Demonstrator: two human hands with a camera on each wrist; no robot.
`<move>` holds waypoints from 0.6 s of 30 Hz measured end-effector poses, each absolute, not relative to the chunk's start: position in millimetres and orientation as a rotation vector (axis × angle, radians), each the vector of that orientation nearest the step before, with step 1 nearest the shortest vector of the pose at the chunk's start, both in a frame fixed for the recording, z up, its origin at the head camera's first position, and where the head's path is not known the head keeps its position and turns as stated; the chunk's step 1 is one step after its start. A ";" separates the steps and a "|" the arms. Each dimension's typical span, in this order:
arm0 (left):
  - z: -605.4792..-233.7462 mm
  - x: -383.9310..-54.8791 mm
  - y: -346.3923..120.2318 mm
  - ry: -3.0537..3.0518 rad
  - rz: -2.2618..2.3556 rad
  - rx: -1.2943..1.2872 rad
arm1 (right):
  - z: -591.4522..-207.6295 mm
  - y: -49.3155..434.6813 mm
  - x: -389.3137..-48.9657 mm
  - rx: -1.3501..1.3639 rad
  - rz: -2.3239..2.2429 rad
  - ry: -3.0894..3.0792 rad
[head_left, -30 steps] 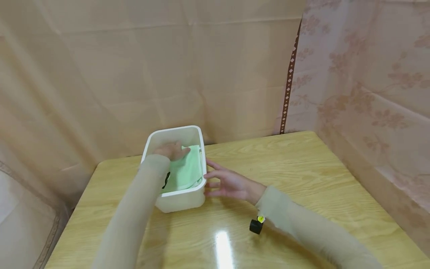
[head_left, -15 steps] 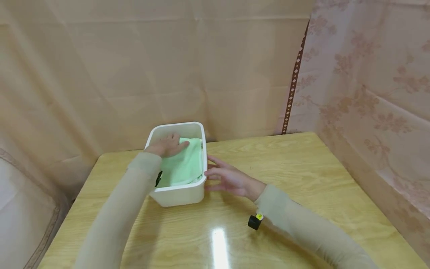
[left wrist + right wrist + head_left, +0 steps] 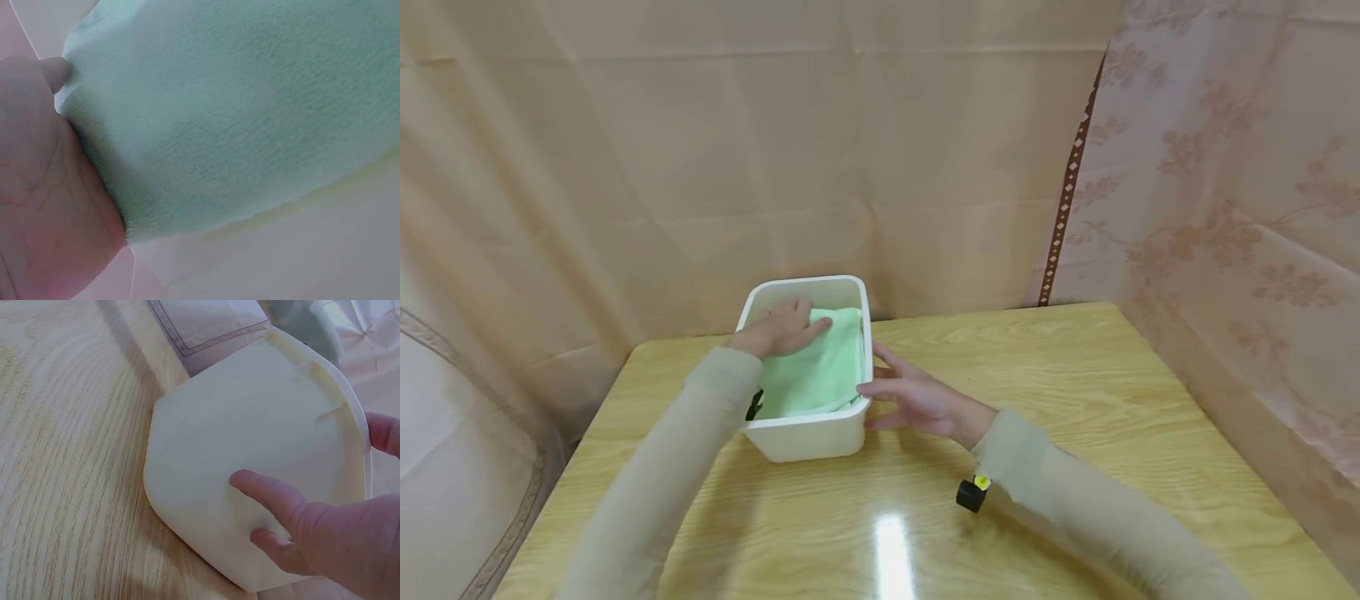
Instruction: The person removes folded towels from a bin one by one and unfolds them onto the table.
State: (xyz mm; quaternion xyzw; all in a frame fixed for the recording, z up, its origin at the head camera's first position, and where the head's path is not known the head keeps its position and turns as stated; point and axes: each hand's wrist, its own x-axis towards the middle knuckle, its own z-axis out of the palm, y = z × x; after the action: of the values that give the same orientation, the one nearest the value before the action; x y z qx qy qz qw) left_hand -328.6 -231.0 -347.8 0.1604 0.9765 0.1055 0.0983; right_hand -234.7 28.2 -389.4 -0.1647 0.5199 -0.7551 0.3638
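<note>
A white plastic bin [image 3: 808, 442] stands on the table with a light green towel [image 3: 812, 375] spread inside. My left hand [image 3: 782, 325] reaches into the bin and rests on the towel's left far part, thumb stretched out across the cloth. In the left wrist view, the palm [image 3: 56, 194] lies along the edge of the fuzzy towel [image 3: 237, 112]. My right hand [image 3: 921, 400] holds the bin's right side near its front corner. The right wrist view shows fingertips [image 3: 244, 481] against the bin's outer wall [image 3: 212, 437], with the thumb [image 3: 382, 433] at the rim.
The wooden table [image 3: 1037, 392] reaches back to a beige curtain [image 3: 715, 167]. A pink floral curtain [image 3: 1240, 183] hangs along the right side. A small black camera [image 3: 972, 495] is worn under the right wrist, and a bright reflection lies on the tabletop in front.
My left hand has lifted a little inside the bin, and its fingers show more clearly on the towel. The right hand keeps its place at the bin's side. The head view has shifted slightly.
</note>
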 end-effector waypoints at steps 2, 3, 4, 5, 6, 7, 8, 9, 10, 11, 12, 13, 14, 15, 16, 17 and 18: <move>-349.3 -328.1 -230.1 2.899 0.319 0.485 | -388.4 29.9 -233.9 -0.430 -1.930 1.336; -350.1 -327.8 -229.7 2.903 0.328 0.493 | -387.9 31.0 -233.8 -0.427 -1.925 1.337; -352.2 -328.4 -230.7 2.907 0.334 0.495 | -388.1 30.5 -233.8 -0.421 -1.922 1.336; -353.3 -328.3 -231.3 2.914 0.337 0.502 | -388.2 30.2 -234.0 -0.416 -1.918 1.338; -354.4 -328.6 -232.1 2.921 0.342 0.504 | -387.9 30.1 -234.2 -0.416 -1.914 1.343; -355.3 -328.7 -232.5 2.930 0.344 0.508 | -387.7 30.0 -234.6 -0.413 -1.914 1.346; -355.8 -328.9 -232.8 2.939 0.345 0.513 | -387.4 29.9 -234.7 -0.415 -1.912 1.351; -355.8 -328.4 -232.6 2.948 0.348 0.514 | -387.1 29.9 -235.0 -0.418 -1.913 1.355; -355.8 -328.3 -232.3 2.956 0.344 0.514 | -387.0 29.8 -235.1 -0.420 -1.913 1.356; -355.7 -327.6 -231.8 2.964 0.331 0.517 | -386.9 29.9 -235.0 -0.424 -1.912 1.357; -355.2 -326.6 -231.1 2.968 0.321 0.520 | -386.7 30.0 -234.6 -0.431 -1.909 1.358; -354.8 -325.4 -230.4 2.973 0.308 0.530 | -386.6 30.0 -234.3 -0.434 -1.906 1.353; -353.8 -324.0 -229.5 2.979 0.293 0.541 | -386.6 30.0 -233.8 -0.438 -1.903 1.351; -352.6 -322.4 -228.4 2.988 0.277 0.557 | -386.3 30.1 -233.4 -0.441 -1.901 1.348; -350.3 -320.5 -226.9 3.000 0.258 0.573 | -386.1 30.1 -233.0 -0.445 -1.896 1.350; -347.8 -318.7 -225.4 3.016 0.234 0.593 | -385.8 30.0 -232.7 -0.450 -1.893 1.355; -344.6 -316.8 -223.7 3.033 0.211 0.612 | -385.2 30.0 -232.4 -0.453 -1.892 1.358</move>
State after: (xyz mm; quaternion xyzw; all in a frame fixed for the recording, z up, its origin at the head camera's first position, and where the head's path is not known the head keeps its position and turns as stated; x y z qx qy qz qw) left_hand -316.8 -223.7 -344.6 0.1971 0.9778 0.0680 0.0200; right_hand -232.4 30.0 -385.2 -0.1771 0.5306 -0.7391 0.3752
